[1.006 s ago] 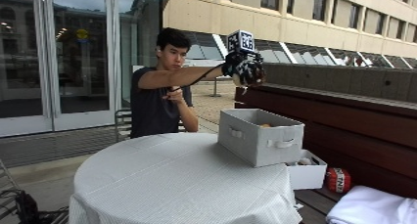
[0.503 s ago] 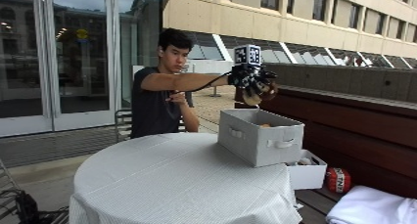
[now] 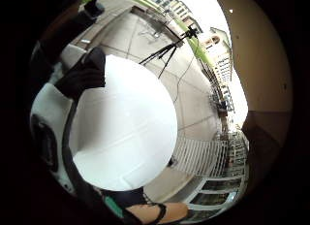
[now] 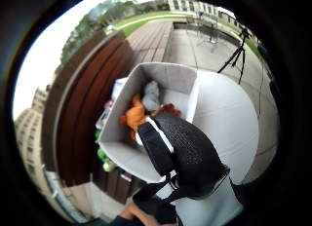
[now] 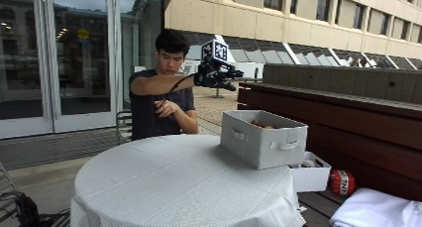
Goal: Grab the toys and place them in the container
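Toys [image 4: 141, 114] lay in box [image 5: 264, 138] | gloved hand [image 5: 214, 77] high above box, fingers spread, held nothing | drop step looked done | next: reach for another toy, none seen on table [image 5: 178, 182]

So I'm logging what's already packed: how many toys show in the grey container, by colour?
Orange plush toys: 1
Grey plush toys: 1
Total showing in the container: 2; others may lie hidden behind the gloved hand.
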Demonstrator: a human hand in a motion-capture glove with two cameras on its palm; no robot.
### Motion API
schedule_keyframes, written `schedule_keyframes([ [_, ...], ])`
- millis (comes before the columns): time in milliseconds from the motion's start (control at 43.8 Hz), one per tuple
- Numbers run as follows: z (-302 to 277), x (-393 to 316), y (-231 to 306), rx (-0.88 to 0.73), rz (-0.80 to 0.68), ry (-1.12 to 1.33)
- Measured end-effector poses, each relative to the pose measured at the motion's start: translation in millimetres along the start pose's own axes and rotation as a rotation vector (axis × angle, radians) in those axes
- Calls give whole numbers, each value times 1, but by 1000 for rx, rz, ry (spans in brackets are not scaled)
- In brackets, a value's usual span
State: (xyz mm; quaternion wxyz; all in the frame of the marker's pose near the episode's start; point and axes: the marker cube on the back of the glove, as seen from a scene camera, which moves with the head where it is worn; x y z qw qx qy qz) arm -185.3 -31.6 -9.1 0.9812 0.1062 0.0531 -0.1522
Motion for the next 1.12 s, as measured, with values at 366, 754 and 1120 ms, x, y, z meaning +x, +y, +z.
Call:
schedule_keyframes([
  [366,47,156,67,-33,90,6],
  [754,114,252,154,-118,172,34],
  [1120,131,263,185,-188,253,47],
])
